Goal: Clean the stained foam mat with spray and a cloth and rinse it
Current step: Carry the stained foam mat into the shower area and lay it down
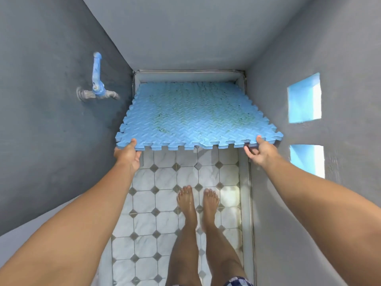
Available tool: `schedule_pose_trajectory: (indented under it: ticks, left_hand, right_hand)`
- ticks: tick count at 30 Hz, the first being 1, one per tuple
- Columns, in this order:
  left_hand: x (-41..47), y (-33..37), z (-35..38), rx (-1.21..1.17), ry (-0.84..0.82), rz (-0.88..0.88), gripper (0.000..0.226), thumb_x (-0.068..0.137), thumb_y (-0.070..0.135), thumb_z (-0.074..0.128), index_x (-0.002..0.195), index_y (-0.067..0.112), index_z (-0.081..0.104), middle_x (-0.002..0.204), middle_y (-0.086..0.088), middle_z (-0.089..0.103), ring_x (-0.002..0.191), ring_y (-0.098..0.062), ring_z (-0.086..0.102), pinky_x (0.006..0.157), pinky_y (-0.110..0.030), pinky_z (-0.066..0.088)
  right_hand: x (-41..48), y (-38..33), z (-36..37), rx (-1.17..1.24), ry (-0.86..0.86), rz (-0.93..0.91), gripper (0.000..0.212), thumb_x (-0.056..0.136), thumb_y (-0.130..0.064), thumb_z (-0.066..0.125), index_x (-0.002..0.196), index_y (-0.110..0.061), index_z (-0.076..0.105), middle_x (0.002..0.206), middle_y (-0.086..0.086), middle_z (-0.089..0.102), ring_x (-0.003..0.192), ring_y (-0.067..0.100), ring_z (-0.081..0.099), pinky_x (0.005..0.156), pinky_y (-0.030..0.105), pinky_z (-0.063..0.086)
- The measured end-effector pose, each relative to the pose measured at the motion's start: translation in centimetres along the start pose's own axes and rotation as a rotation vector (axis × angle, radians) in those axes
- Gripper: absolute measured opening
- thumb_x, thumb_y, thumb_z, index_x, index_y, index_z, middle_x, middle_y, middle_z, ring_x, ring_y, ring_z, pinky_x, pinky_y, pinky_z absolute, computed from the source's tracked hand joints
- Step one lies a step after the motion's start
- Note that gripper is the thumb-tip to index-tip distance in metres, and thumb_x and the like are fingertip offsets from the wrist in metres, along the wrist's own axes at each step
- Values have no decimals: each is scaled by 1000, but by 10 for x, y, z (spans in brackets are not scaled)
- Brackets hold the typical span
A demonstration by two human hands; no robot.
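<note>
A blue foam mat (191, 114) with jigsaw edges and greenish-dark stains hangs flat above the floor, its far edge near the back wall. My left hand (128, 155) grips the mat's near left corner, thumb on top. At the near right corner my right hand (260, 152) has its thumb on the mat's edge and its fingers curled underneath. No spray bottle or cloth is in view.
A blue-handled tap (99, 89) juts from the grey left wall beside the mat. The floor is white tile (165, 203) with small grey diamonds; my bare feet (196, 205) stand on it. Grey walls close in on both sides; two bright openings (304, 98) pierce the right wall.
</note>
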State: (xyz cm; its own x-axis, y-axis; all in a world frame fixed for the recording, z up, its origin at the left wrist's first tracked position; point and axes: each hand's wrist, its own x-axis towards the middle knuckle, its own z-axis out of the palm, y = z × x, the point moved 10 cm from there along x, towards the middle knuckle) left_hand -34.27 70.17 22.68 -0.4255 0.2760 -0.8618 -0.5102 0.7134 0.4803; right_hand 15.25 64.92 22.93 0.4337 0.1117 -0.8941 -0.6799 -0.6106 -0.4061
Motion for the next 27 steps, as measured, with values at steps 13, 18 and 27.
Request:
schedule_pose_trajectory:
  ticks: [13, 18, 27]
  left_hand:
    - [-52, -57, -23, 464, -74, -77, 76, 100, 27, 68, 160, 11, 25, 154, -7, 48, 121, -26, 61, 97, -48, 54]
    - [-139, 10, 18, 480, -184, 187, 62, 101, 23, 66, 153, 9, 37, 138, -14, 60, 109, -23, 63, 87, -41, 56]
    - [-348, 249, 147, 440, -424, 827, 29, 94, 20, 75, 118, 19, 58, 102, 0, 71, 91, -19, 67, 75, -34, 53]
  right_hand:
    - [-41, 80, -34, -224, 155, -52, 62, 95, -21, 66, 149, -17, 36, 137, 6, 51, 107, 24, 53, 75, 42, 54]
    - [-127, 32, 16, -365, -73, -318, 39, 97, -16, 63, 134, -17, 49, 118, 8, 55, 82, 19, 55, 84, 45, 53]
    - [-340, -225, 117, -489, -374, -1003, 12, 92, -16, 70, 102, -18, 65, 94, 0, 68, 85, 11, 63, 80, 25, 52]
